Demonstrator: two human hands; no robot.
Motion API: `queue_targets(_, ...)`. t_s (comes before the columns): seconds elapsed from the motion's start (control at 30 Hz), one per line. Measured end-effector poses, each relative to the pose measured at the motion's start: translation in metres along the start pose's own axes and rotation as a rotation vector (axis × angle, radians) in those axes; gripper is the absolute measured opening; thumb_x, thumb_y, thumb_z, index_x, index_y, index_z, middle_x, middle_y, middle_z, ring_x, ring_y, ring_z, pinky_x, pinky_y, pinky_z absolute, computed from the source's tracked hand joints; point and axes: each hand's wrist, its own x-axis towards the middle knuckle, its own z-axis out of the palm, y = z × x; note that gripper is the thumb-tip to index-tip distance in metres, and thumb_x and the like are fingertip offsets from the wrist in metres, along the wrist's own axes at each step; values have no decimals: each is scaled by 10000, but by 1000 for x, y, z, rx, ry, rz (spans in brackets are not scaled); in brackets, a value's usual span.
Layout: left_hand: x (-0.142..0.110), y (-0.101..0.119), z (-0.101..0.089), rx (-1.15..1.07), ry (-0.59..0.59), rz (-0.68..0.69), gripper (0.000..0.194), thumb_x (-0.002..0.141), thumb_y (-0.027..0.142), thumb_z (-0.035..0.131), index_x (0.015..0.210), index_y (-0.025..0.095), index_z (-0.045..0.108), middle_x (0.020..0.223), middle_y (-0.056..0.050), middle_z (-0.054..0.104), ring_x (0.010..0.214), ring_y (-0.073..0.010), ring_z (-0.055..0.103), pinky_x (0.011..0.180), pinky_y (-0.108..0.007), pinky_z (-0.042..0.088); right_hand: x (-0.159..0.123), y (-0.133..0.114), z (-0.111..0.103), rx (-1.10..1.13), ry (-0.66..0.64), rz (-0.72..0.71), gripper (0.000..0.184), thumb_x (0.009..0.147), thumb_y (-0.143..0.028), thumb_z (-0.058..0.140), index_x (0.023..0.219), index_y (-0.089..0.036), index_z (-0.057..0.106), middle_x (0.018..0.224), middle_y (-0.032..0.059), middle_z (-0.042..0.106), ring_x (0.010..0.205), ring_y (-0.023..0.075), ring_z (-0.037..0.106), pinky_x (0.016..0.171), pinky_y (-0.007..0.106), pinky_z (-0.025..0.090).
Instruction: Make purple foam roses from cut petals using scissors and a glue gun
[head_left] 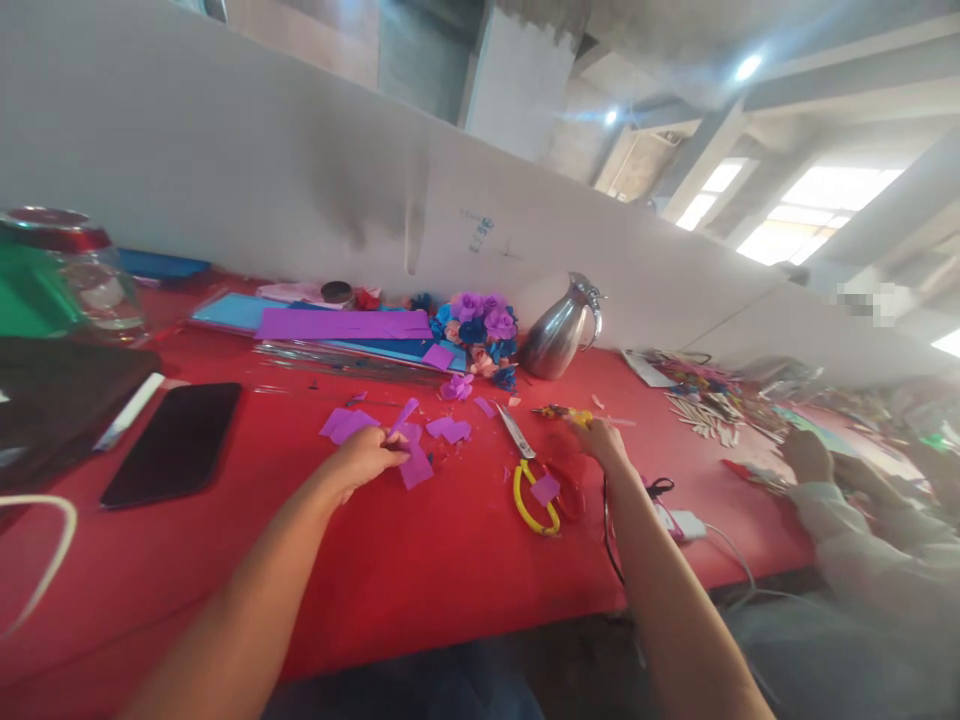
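My left hand (369, 458) pinches a small strip of purple paper (405, 412) above the red table. Under and beside it lie loose purple paper pieces (349, 425), some overlapping. My right hand (602, 443) is closed round the yellow hot glue gun (579, 417), which lies with its dark nozzle pointing left; a clear stick shows at its rear. Between my hands rest large scissors (517, 437) with one yellow and one red handle, blades apart. One purple piece (545, 489) lies across the handles. A purple paper flower (457, 387) sits beyond the pieces.
Behind stand a bunch of paper flowers (480, 330), stacked purple sheets (341, 324) and a metal jug (559, 330). A phone (174, 440), a marker (129, 410) and a red-lidded jar (97, 280) are left. Right are a power strip (681, 522) and another person's sleeve (847, 530).
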Motion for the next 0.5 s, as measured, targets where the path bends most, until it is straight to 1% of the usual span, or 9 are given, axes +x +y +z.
queue_targets(0.1,1,1,0,-27,6,-2,124,518,211,732,624,185,672,705,-23,701,839,-238,627,790,-316,430,-11,-17,7,-137,190,18,176,748,-326,634,731,-151,631,907,174,637,950,285,568,722,373,436)
queue_targets(0.13,1,0,0,-50,8,12,151,513,224,739,647,185,680,700,-21,697,829,-233,629,794,-320,432,-17,-28,14,-167,213,-5,191,763,-324,611,808,-143,654,995,180,631,1007,287,546,766,377,428)
queue_targets(0.17,2,0,0,-78,12,32,193,500,235,749,676,187,685,693,-17,692,811,-228,630,791,-323,435,-24,-41,22,-187,208,-47,215,784,-328,582,867,-150,670,1034,162,636,1024,273,543,799,367,422)
queue_targets(0.2,2,0,-1,-107,17,54,237,484,244,760,702,188,686,688,-14,687,792,-223,629,783,-326,440,-31,-55,31,-231,137,-118,228,804,-330,551,877,-159,684,985,129,664,970,253,570,795,348,426)
queue_targets(0.23,3,0,-1,-131,21,76,271,471,254,771,720,190,685,687,-12,684,774,-219,627,772,-328,445,-38,-69,40,-240,3,-195,229,820,-310,519,856,-172,698,895,87,691,876,226,603,766,322,436)
queue_targets(0.3,3,0,-2,-162,21,109,294,463,280,784,724,191,682,695,-15,684,756,-213,622,752,-328,452,-51,-94,52,-154,-294,-393,221,827,-265,507,869,-206,716,865,26,717,785,174,628,715,259,443)
queue_targets(0.33,3,1,-3,-169,22,122,286,470,294,787,715,191,684,700,-18,687,752,-210,619,743,-323,454,-55,-103,54,-143,-377,-452,222,826,-237,506,877,-217,721,865,14,723,764,160,632,703,244,441)
queue_targets(0.4,3,2,-4,-190,39,143,251,487,304,790,682,185,687,697,-23,687,732,-196,611,709,-301,453,-58,-109,46,-204,-416,-490,228,810,-172,515,885,-220,724,883,16,727,781,153,635,719,237,434)
queue_targets(0.5,5,5,-8,-317,148,165,216,490,244,793,661,168,685,662,-14,660,615,-133,566,572,-230,417,-59,-93,19,-446,-382,-445,211,758,-119,560,860,-208,722,939,37,719,902,184,622,790,256,412)
